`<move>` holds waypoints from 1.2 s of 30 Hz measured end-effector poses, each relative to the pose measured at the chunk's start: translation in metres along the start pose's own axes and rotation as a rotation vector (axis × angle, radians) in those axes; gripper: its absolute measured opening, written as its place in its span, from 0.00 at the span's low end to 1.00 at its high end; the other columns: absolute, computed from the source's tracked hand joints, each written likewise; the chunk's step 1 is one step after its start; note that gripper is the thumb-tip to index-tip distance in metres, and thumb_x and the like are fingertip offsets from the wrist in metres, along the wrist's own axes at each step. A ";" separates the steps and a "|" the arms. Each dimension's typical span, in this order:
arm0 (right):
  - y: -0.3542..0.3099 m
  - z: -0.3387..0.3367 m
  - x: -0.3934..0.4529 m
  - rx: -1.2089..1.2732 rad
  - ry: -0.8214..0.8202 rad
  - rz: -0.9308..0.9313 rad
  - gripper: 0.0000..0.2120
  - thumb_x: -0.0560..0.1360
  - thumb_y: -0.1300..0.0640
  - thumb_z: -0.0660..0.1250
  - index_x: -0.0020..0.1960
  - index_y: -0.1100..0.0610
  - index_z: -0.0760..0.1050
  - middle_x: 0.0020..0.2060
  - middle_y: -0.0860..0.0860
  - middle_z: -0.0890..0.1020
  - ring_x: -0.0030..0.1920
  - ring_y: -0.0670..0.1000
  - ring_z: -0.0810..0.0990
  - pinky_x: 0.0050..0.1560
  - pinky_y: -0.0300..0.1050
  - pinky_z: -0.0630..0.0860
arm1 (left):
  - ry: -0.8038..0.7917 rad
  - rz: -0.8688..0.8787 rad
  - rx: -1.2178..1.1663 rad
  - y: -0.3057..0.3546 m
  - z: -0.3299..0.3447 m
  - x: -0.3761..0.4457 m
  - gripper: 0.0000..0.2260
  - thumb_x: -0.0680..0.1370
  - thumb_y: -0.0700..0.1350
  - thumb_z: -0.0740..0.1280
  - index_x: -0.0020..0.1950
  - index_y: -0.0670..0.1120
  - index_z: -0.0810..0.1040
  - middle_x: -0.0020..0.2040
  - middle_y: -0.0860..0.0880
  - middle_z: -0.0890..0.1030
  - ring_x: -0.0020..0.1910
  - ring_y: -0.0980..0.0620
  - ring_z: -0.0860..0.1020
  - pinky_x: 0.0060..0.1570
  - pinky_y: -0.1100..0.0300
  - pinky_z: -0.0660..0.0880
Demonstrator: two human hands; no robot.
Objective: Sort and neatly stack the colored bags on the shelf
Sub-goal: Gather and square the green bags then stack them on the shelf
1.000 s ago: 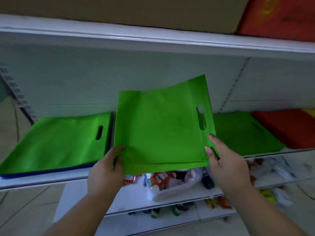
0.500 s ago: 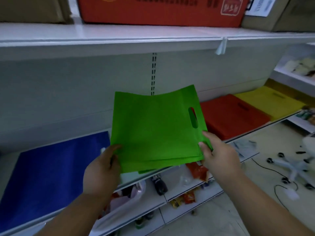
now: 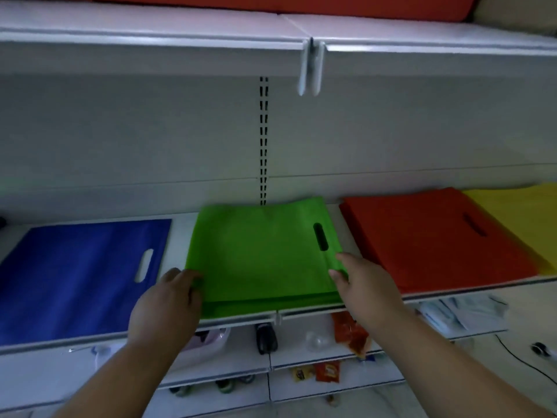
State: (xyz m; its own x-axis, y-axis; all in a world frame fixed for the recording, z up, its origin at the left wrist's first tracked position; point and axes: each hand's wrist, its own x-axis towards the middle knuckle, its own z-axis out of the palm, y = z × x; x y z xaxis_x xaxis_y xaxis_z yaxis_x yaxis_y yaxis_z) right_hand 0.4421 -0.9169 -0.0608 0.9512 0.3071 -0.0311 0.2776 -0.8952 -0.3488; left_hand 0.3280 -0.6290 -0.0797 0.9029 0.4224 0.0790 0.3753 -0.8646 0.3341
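Observation:
A stack of green bags (image 3: 262, 254) with a cut-out handle lies flat on the white shelf (image 3: 301, 314), between a blue bag pile (image 3: 78, 276) on the left and a red bag pile (image 3: 428, 236) on the right. A yellow bag pile (image 3: 524, 212) lies at the far right, partly under the red one. My left hand (image 3: 165, 306) grips the green stack's front left corner, fingers curled over its edge. My right hand (image 3: 361, 282) pinches the stack's right edge just below the handle slot.
An upper shelf (image 3: 150, 40) carrying red and tan boxes overhangs the bags. A perforated upright (image 3: 263, 140) runs down the back wall. Lower shelves hold snack packets (image 3: 349, 333), a dark bottle (image 3: 265, 337) and plastic-wrapped goods. Cables lie on the floor at the right.
The green bags were held up in the air in both hands; now they lie flat on the shelf between the blue and red piles. The view has swung right and closer.

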 end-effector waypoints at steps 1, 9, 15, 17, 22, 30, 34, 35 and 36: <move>0.004 0.000 0.003 -0.029 -0.014 -0.016 0.18 0.82 0.47 0.58 0.66 0.56 0.71 0.54 0.54 0.81 0.51 0.54 0.80 0.52 0.52 0.78 | -0.009 -0.001 0.054 0.003 0.003 -0.002 0.13 0.80 0.45 0.60 0.61 0.50 0.78 0.51 0.50 0.77 0.40 0.48 0.78 0.34 0.58 0.67; 0.013 0.003 0.016 -0.115 -0.067 -0.126 0.16 0.81 0.46 0.60 0.62 0.55 0.73 0.46 0.51 0.81 0.44 0.52 0.79 0.43 0.47 0.77 | -0.081 -0.052 0.230 0.016 0.013 -0.005 0.15 0.79 0.48 0.59 0.63 0.54 0.78 0.51 0.52 0.76 0.47 0.49 0.79 0.40 0.54 0.77; -0.003 -0.011 0.018 -0.320 -0.046 -0.185 0.13 0.78 0.45 0.63 0.56 0.54 0.73 0.41 0.49 0.76 0.41 0.51 0.76 0.35 0.44 0.68 | -0.024 -0.049 0.277 0.014 0.014 -0.009 0.10 0.77 0.49 0.63 0.57 0.51 0.78 0.49 0.49 0.73 0.44 0.46 0.78 0.38 0.53 0.77; -0.022 -0.013 0.016 -0.287 -0.029 -0.237 0.16 0.78 0.44 0.64 0.58 0.54 0.72 0.48 0.51 0.79 0.46 0.53 0.78 0.41 0.45 0.74 | 0.024 -0.049 0.234 0.008 0.010 -0.014 0.09 0.75 0.48 0.66 0.55 0.50 0.78 0.47 0.49 0.73 0.42 0.45 0.78 0.37 0.53 0.76; -0.117 -0.002 0.000 -0.174 0.019 -0.413 0.22 0.78 0.41 0.61 0.67 0.53 0.70 0.57 0.52 0.76 0.54 0.54 0.76 0.52 0.47 0.75 | 0.127 -0.065 0.077 -0.048 -0.018 -0.044 0.11 0.73 0.48 0.72 0.54 0.49 0.80 0.46 0.47 0.76 0.37 0.42 0.79 0.34 0.54 0.75; -0.349 0.056 -0.059 0.037 0.052 -0.647 0.25 0.78 0.42 0.61 0.71 0.53 0.68 0.63 0.50 0.73 0.60 0.53 0.74 0.59 0.49 0.72 | 0.272 -0.281 0.143 -0.254 -0.103 -0.135 0.12 0.74 0.53 0.61 0.54 0.53 0.77 0.48 0.50 0.76 0.38 0.46 0.79 0.34 0.55 0.76; -0.450 0.079 -0.085 0.085 0.034 -0.731 0.26 0.79 0.41 0.58 0.74 0.50 0.64 0.68 0.48 0.69 0.64 0.51 0.72 0.58 0.47 0.70 | 0.285 -0.422 0.132 -0.345 -0.148 -0.184 0.14 0.76 0.55 0.61 0.60 0.55 0.74 0.53 0.53 0.75 0.42 0.47 0.78 0.38 0.52 0.78; -0.471 0.085 -0.089 0.074 0.047 -0.751 0.26 0.79 0.40 0.58 0.73 0.50 0.65 0.68 0.49 0.71 0.64 0.51 0.72 0.59 0.49 0.71 | 0.308 -0.445 0.139 -0.362 -0.159 -0.194 0.13 0.76 0.54 0.63 0.60 0.54 0.75 0.52 0.52 0.76 0.42 0.47 0.78 0.37 0.53 0.77; -0.490 0.090 -0.093 0.054 0.061 -0.763 0.26 0.79 0.40 0.58 0.72 0.51 0.66 0.67 0.50 0.72 0.63 0.52 0.73 0.58 0.50 0.71 | 0.329 -0.465 0.151 -0.377 -0.168 -0.201 0.12 0.76 0.52 0.65 0.59 0.53 0.76 0.51 0.52 0.76 0.41 0.47 0.78 0.36 0.54 0.77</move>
State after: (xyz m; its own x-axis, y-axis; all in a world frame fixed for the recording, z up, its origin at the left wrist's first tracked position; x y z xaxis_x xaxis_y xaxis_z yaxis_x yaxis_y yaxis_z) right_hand 0.2055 -0.4774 0.0287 0.5045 0.8138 0.2884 0.8550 -0.4244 -0.2982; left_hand -0.0306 -0.3424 -0.0635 0.5327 0.8081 0.2514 0.7641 -0.5869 0.2675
